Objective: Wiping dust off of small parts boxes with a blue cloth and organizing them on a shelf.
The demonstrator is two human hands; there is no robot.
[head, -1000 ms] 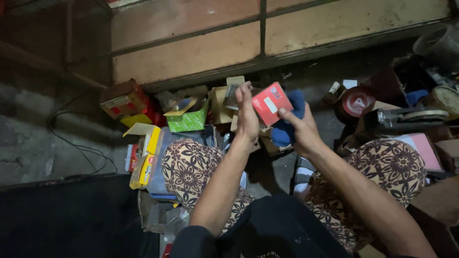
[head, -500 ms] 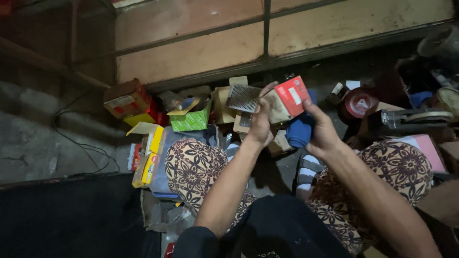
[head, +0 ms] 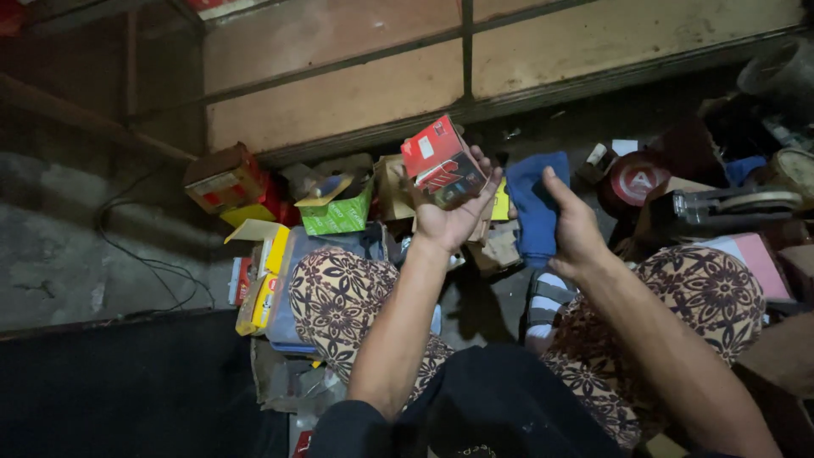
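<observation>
Red box [head: 441, 163], blue cloth [head: 536, 208]

Held in the left grip [head: 449, 216]: small red-and-black cardboard box [head: 441, 163], printed faces faintly glossy. Just right of it, soft matt blue cloth [head: 536, 208]. Left of the grip, green cardboard carton [head: 335, 212], matt. Beyond, rough, stained wooden panels [head: 339, 97]. Below, patterned brown cotton-like fabric [head: 339, 297].
</observation>
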